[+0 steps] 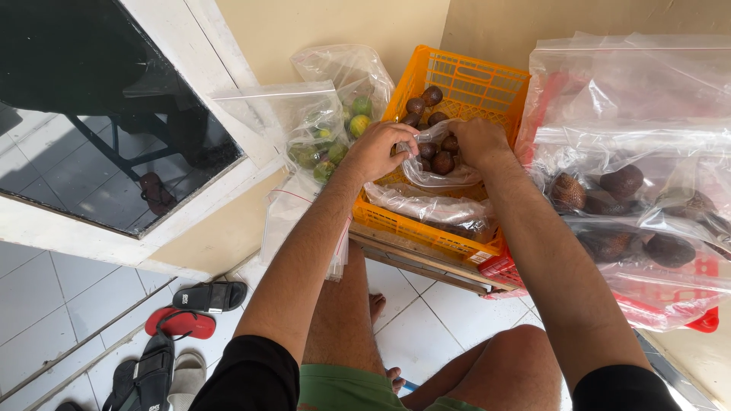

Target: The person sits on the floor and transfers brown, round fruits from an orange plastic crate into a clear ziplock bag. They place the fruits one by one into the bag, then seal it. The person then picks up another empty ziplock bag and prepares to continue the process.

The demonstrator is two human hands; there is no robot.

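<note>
My left hand and my right hand both grip the mouth of a clear plastic bag holding several dark brown round fruits. The bag hangs inside an orange plastic crate. More loose brown fruits lie at the crate's far side. A second filled clear bag lies in the crate's near part, under my hands.
Clear bags of green fruit lean on the wall left of the crate. To the right, clear bags of scaly brown fruit rest in a red crate. Sandals lie on the white tiled floor by a dark window.
</note>
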